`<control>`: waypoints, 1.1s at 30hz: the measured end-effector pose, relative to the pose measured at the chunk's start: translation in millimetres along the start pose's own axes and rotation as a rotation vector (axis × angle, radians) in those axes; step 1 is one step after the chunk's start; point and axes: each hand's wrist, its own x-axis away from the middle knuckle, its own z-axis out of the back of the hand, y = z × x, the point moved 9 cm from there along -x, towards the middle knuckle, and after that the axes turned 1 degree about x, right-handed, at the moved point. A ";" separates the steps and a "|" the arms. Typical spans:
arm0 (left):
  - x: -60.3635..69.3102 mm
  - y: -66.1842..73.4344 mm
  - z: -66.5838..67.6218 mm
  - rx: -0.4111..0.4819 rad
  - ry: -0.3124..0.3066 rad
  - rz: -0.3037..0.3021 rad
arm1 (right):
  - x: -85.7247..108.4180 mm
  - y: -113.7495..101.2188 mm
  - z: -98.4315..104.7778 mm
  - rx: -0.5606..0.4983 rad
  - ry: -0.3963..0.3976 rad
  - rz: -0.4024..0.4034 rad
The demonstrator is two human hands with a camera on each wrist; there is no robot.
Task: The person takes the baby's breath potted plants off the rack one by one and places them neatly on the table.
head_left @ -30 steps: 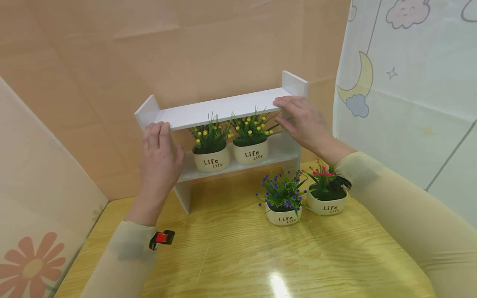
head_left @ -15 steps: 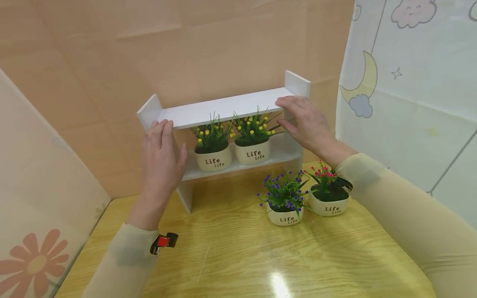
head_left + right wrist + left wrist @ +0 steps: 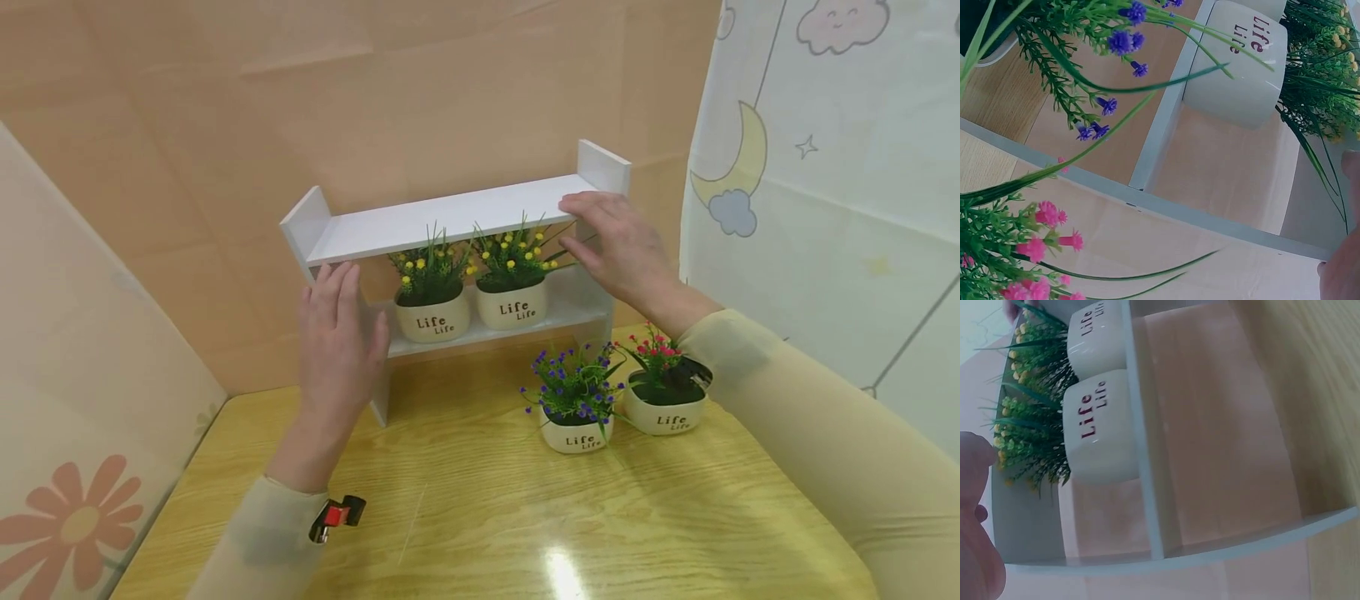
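Note:
A white two-tier shelf (image 3: 442,218) stands at the back of the table. My left hand (image 3: 335,342) is beside its left front edge, fingers extended and thumb apart, holding nothing; whether the fingertips touch the side panel is unclear. At the right end, my right hand (image 3: 618,243) rests its fingers on the top board's front edge, with the thumb below. Between the hands, two cream pots with yellow flowers, a left pot (image 3: 432,321) and a right pot (image 3: 513,306), sit side by side on the lower board. Both wrist views show only part of each hand.
On the wooden table (image 3: 465,500), a pot with purple flowers (image 3: 576,433) stands in front of the shelf's right side. Next to it is a pot with pink-red flowers (image 3: 666,414), partly under my right forearm. Fabric walls (image 3: 465,100) enclose the back and sides.
My left hand has come down slightly from the top board's left corner. My right hand stays at the right end. The view has shifted a little; the pots keep their places.

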 end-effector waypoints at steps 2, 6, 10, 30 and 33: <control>3.0 0.3 -3.3 0.012 -0.016 0.007 | 0.0 0.3 -0.2 0.002 0.001 -0.001; 7.7 -0.8 -11.2 0.030 -0.061 0.030 | 0.8 0.9 -1.1 0.003 0.006 0.003; 11.2 -2.1 -17.8 0.050 -0.100 0.062 | 1.2 1.3 -1.4 0.003 0.005 0.002; 19.0 -20.8 -63.6 0.170 -0.448 0.359 | 2.1 -0.7 -1.8 -0.008 0.010 -0.002; 16.0 -24.0 -68.1 0.194 -0.456 0.375 | 2.1 -1.3 -0.8 -0.009 0.016 0.002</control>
